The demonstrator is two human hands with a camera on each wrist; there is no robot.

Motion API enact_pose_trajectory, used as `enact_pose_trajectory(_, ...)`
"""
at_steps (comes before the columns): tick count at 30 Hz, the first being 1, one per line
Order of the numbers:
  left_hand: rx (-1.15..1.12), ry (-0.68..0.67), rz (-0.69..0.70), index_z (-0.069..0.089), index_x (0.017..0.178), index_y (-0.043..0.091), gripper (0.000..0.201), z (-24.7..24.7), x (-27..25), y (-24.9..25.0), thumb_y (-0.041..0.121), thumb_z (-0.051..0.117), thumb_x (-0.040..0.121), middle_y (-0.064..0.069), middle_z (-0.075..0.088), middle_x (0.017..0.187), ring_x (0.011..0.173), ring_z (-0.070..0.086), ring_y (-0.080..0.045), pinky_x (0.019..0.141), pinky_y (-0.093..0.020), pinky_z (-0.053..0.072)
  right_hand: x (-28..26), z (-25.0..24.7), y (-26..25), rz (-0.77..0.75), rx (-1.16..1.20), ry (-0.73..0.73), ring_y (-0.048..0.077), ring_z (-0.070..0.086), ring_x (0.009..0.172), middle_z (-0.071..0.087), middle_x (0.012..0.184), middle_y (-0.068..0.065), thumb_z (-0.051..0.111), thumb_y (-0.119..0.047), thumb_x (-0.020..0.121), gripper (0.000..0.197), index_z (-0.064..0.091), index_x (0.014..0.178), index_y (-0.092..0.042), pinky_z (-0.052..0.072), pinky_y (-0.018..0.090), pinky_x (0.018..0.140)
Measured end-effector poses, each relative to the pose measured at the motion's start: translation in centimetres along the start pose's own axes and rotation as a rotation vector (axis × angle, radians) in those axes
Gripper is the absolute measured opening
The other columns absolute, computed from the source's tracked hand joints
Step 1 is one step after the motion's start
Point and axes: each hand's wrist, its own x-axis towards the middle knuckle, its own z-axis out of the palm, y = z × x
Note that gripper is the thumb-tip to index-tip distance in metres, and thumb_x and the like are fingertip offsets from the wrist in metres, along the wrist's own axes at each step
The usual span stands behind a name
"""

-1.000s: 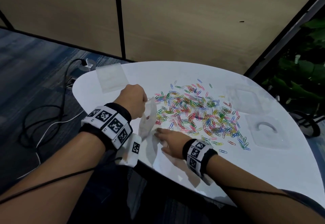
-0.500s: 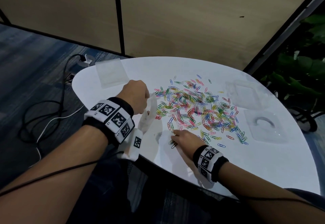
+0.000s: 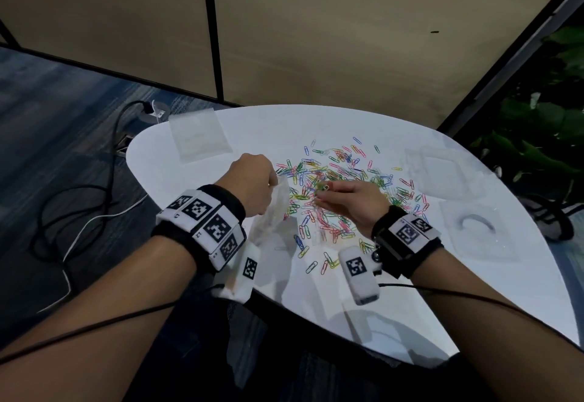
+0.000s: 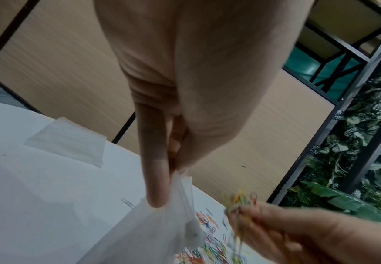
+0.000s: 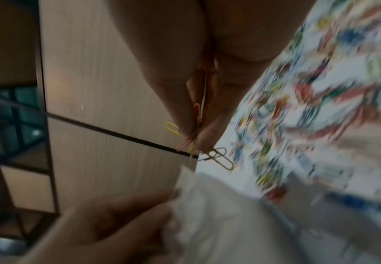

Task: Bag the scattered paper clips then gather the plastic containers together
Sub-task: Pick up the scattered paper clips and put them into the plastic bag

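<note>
Coloured paper clips (image 3: 344, 186) lie scattered over the middle of the white table (image 3: 474, 291). My left hand (image 3: 252, 186) pinches the top edge of a clear plastic bag (image 3: 273, 209), which hangs at the table's left side. My right hand (image 3: 344, 199) is raised above the pile, just right of the bag's mouth, and pinches a small bunch of clips (image 5: 198, 141). In the left wrist view the bag (image 4: 153, 228) hangs below my fingers and the clip bunch (image 4: 241, 201) is close to its opening. Two clear plastic containers (image 3: 439, 174) (image 3: 474, 228) sit at the table's right.
A flat clear bag or sheet (image 3: 199, 136) lies at the table's far left corner. Cables (image 3: 94, 205) run across the floor on the left. Beige partition panels (image 3: 316, 38) stand behind the table, and plants (image 3: 543, 136) are at the right.
My right hand has lifted off the table near its front edge with a bunch of clips and moved up and left toward the bag's mouth. My left hand keeps holding the bag.
</note>
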Motion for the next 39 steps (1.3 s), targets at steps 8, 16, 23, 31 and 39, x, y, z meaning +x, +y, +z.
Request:
enact_pose_trajectory(8,0.001,0.057,0.067,0.076,0.086,0.016,0.026,1.5,-0.4,0.9,0.006,0.052,0.089,-0.009,0.069,0.079,0.084,0.071,-0.032,0.084,-0.038,0.058,-1.3,5.5,1.1,0.055,0.069,-0.072,0.018,0.069,0.066,0.068,0.080,0.017,0.060,0.018,0.082,0.014,0.067,0.087,0.007,0.060,0.023,0.073)
enact_pose_trajectory(16,0.017,0.065,0.132,0.069,0.066,0.010,0.022,1.8,-0.3,1.0,0.007,0.057,0.084,-0.008,0.067,0.064,0.075,0.067,-0.030,0.071,-0.039,0.056,-1.0,5.8,1.9,-0.045,-0.486,-0.042,0.030,0.073,0.084,0.075,0.087,0.016,0.072,-0.004,0.068,0.018,0.079,0.081,-0.015,0.060,0.043,0.083)
enact_pose_trajectory(23,0.007,0.031,0.150,0.067,0.063,0.010,0.024,1.8,-0.4,0.8,0.003,0.053,0.081,-0.011,0.066,0.061,0.070,0.066,-0.031,0.069,-0.041,0.057,-1.4,6.0,1.2,-0.330,-0.971,-0.021,0.018,0.059,0.066,0.073,0.082,0.011,0.062,-0.006,0.085,0.017,0.077,0.093,-0.007,0.043,0.016,0.063)
enact_pose_trajectory(31,-0.005,0.065,0.096,0.066,0.060,0.012,0.030,0.8,-0.4,0.6,0.002,0.051,0.084,-0.005,0.068,0.057,0.068,0.067,-0.025,0.073,-0.035,0.057,-1.5,4.6,0.3,-0.582,-1.066,-0.182,0.017,0.069,0.085,0.076,0.095,0.001,0.051,-0.002,0.083,0.036,0.076,0.102,-0.019,0.051,0.024,0.088)
enact_pose_trajectory(39,-0.052,0.127,0.022,0.073,0.078,0.006,0.022,-0.2,0.1,-0.5,0.002,0.053,0.087,-0.017,0.073,0.086,0.088,0.069,-0.036,0.082,-0.038,0.057,-2.1,3.1,5.2,-0.638,-1.513,-0.461,0.024,0.056,0.118,0.059,0.134,0.006,0.049,0.001,0.085,0.043,0.067,0.121,-0.016,0.048,0.039,0.101)
